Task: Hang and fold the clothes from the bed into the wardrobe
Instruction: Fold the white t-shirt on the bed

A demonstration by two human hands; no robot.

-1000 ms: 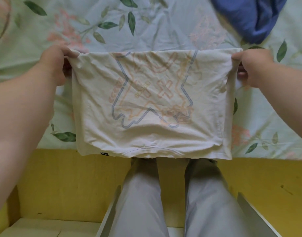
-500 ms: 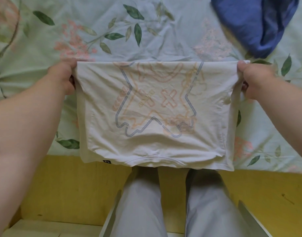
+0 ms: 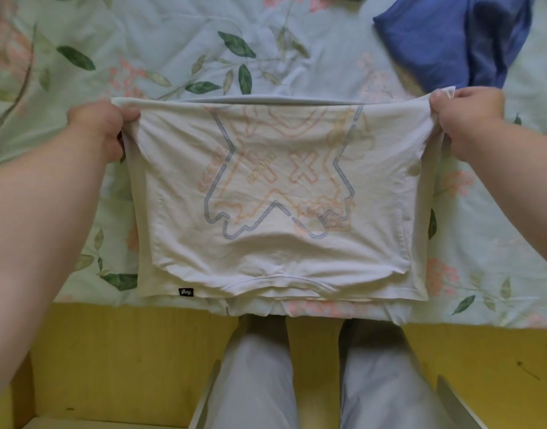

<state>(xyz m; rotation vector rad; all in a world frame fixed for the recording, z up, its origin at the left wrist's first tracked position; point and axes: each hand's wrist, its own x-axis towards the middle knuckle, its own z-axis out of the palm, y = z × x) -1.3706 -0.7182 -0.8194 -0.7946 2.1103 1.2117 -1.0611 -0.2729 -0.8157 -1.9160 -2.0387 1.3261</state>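
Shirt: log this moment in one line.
left hand: grips shirt top-left corner | right hand: grips top-right corner | shirt: folded, over bed | blue garment: on bed

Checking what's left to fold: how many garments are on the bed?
2. A white T-shirt, gripped by the left hand and right hand, nearest on the bed; a blue garment at its far right. Others may be hidden.

Pale green sheet [image 3: 173, 41] w/ pink blossoms + dark green leaves, creased. Below its front edge: yellow wooden panel [image 3: 126, 351], upright, few dark scuffs at R. In front of panel, two legs in light grey trousers [image 3: 253, 382], side by side, narrow gap btwn. White slanted rail [image 3: 204, 397] just beside L leg, another [image 3: 458, 404] near R leg. Pale ledge [image 3: 80, 424] bottom L corner.
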